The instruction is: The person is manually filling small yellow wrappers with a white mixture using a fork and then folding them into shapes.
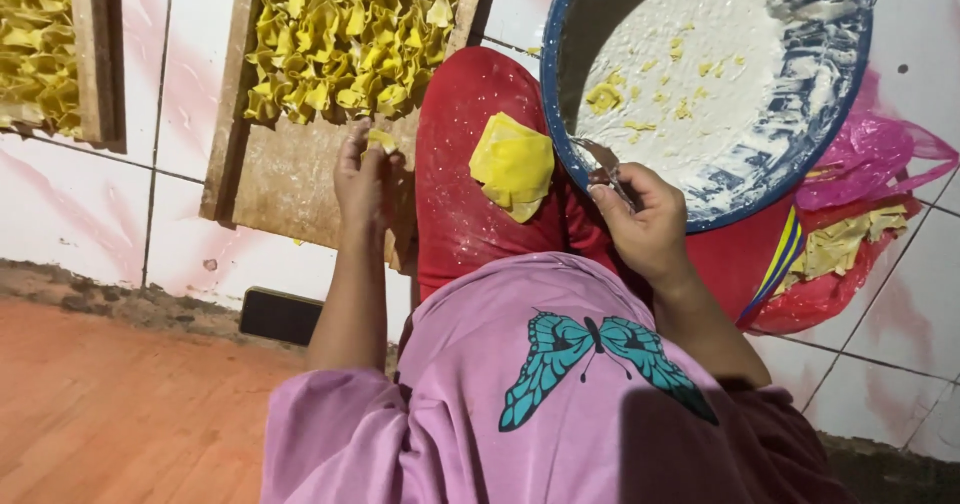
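My left hand [362, 176] pinches a small folded yellow dumpling [381, 140] at the near edge of a wooden tray [285, 179] that holds a heap of folded yellow dumplings [350, 34]. My right hand [645, 224] grips a small metal spoon [604, 159] at the rim of a blue basin [800, 169] with white filling smeared inside. A stack of flat yellow wrappers [512, 164] rests on my red-trousered knee [470, 114], between the two hands.
A second wooden tray [95, 54] of dumplings lies at the far left. Red and pink plastic bags [860, 214] with more yellow wrappers sit under the basin on the right. The floor is white tile, with an orange surface [110, 404] at lower left.
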